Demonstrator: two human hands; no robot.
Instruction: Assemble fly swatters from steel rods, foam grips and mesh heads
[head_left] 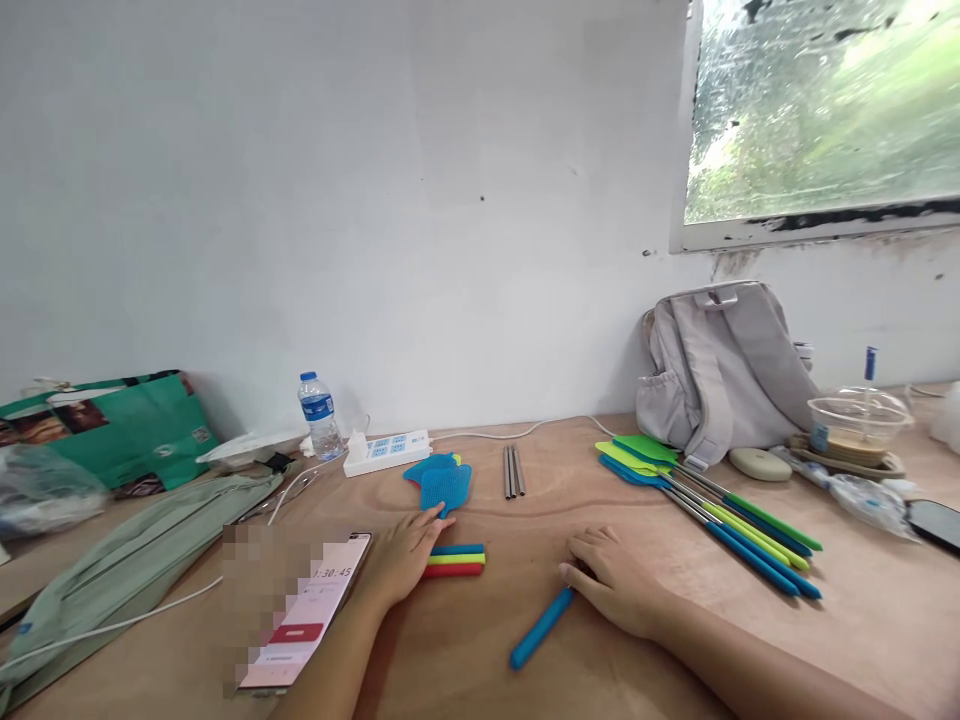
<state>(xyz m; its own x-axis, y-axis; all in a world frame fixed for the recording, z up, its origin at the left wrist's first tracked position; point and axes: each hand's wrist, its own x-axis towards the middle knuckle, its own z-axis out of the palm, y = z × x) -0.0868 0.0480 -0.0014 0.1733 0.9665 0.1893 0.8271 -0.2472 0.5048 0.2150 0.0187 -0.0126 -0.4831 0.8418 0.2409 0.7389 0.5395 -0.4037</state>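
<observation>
My left hand (409,552) rests with fingers stretched forward, its fingertips touching a blue mesh fly swatter head (448,487) on top of a small pile of heads. Beside that palm lie blue, yellow-green and red handles (457,560), partly covered by the hand. My right hand (611,580) lies low on the table, closed over the upper end of a loose blue fly swatter handle (541,630); the handle's other end points toward me. Several thin metal rods (513,472) lie between the hands, further back. Assembled fly swatters (720,515) in blue, green and yellow-green lie at right.
A phone (319,610) lies left of my left arm. Behind stand a power strip (386,452) and a water bottle (321,415). A grey backpack (724,370) leans on the wall, near a plastic drink cup (855,425). Left are a green bag (127,430) and grey-green cloth (150,550).
</observation>
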